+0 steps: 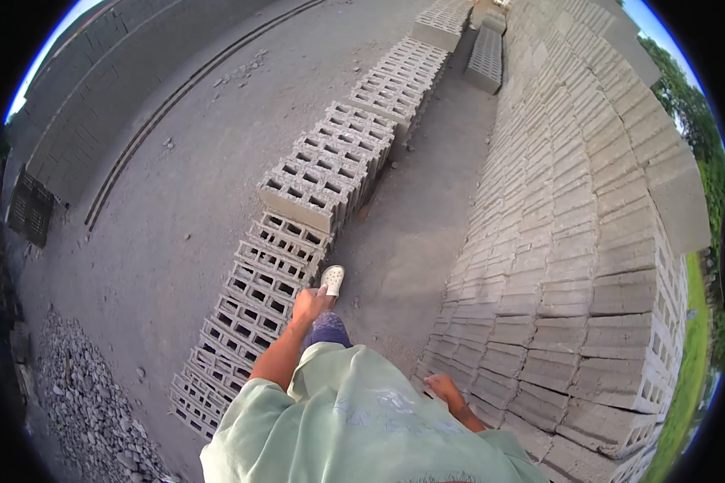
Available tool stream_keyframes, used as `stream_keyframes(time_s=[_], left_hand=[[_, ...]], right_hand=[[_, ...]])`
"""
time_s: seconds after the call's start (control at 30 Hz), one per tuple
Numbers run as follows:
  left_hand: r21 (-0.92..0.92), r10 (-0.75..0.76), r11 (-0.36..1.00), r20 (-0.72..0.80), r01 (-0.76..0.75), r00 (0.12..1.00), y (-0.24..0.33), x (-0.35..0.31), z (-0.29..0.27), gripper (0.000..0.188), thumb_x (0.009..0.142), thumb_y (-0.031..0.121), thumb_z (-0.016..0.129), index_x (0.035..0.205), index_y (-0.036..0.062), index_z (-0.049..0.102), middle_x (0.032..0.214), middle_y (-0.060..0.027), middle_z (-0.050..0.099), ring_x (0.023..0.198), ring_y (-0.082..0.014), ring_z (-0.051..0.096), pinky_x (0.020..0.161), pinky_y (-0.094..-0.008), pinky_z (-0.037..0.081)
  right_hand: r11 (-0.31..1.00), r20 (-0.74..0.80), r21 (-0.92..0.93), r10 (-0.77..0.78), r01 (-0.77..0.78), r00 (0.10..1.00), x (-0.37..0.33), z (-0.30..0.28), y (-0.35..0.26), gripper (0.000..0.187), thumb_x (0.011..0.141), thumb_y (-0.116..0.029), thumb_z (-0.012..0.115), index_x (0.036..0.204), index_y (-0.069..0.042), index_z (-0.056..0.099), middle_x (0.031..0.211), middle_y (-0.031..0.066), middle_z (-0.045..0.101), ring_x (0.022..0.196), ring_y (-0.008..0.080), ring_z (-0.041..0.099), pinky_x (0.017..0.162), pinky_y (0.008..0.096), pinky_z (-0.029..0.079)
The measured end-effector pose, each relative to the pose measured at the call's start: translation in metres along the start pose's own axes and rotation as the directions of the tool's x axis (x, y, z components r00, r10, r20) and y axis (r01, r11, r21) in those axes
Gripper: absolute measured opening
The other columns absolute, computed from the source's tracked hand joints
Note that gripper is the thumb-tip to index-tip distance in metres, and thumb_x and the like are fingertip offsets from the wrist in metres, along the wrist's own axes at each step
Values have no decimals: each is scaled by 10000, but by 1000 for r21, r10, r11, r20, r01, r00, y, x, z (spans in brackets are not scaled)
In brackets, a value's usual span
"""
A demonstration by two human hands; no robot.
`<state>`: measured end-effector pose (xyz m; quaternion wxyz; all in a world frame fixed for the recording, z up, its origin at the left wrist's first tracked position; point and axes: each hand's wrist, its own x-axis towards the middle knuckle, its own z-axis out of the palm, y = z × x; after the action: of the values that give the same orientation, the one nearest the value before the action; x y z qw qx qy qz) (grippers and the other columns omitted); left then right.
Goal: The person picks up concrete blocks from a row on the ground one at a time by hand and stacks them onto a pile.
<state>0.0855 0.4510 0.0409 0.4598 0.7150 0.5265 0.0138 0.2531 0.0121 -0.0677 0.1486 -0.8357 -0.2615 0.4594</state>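
Note:
My left hand (311, 306) hangs over the right edge of the near row of hollow concrete blocks (254, 294), beside my pale clog (332, 278). Its fingers are loosely bent and apart, and I see nothing in them. Whether it touches a block I cannot tell. My right hand (443, 387) is low at my other side, near the foot of a tall stack of grey blocks (532, 338). Thumb and fingers there look slightly parted, with no object between them. My light green shirt (354, 410) hides part of both forearms.
More rows of hollow blocks (330, 161) run ahead on my left. A narrow dirt path (403, 241) lies between them and the tall stack. Gravel (89, 394) is heaped at the lower left. Another block wall (97, 97) stands across the yard, with a dark crate-like thing (31, 208) at its end.

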Motion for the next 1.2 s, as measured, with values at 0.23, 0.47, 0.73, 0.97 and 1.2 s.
stream_keyframes(time_s=[0.23,0.47,0.73,0.97,1.2], left_hand=[[180,-194,959,-148,219,970,-61,183,-29,457,809,427,506,856,-4,650,914,-267,607,910,-399,582,802,-451,455],[235,-122,952,-302,197,945,-102,393,-101,318,705,254,569,976,108,650,937,-199,631,905,-365,597,782,-426,477],[475,-46,856,-325,205,944,-74,587,-141,539,672,311,675,1152,94,559,1252,-137,500,1245,-291,367,977,-514,300],[657,-169,716,-167,237,972,-118,642,-166,487,653,307,681,1049,38,591,1141,-205,550,1146,-353,455,931,-497,365],[684,61,727,-147,57,987,-101,549,-132,400,634,333,698,805,-22,625,821,-239,626,806,-399,602,766,-456,449]], right_hand=[[968,-80,212,157,-138,984,93,-62,-61,493,827,-465,496,759,1,641,722,174,635,732,315,619,669,382,457],[991,-21,72,114,-112,993,336,-103,-287,607,784,-577,496,831,6,658,774,159,654,778,303,618,710,368,446],[886,-130,395,317,-244,940,571,-24,-430,890,654,-625,626,1136,114,509,1154,287,520,1110,350,503,933,376,386],[871,-198,333,440,-363,876,602,6,-479,657,627,-516,643,880,90,611,977,286,593,972,415,555,869,443,428],[881,-285,412,367,-232,885,575,-4,-408,466,616,-343,657,798,84,616,838,300,607,803,435,597,754,453,478]])
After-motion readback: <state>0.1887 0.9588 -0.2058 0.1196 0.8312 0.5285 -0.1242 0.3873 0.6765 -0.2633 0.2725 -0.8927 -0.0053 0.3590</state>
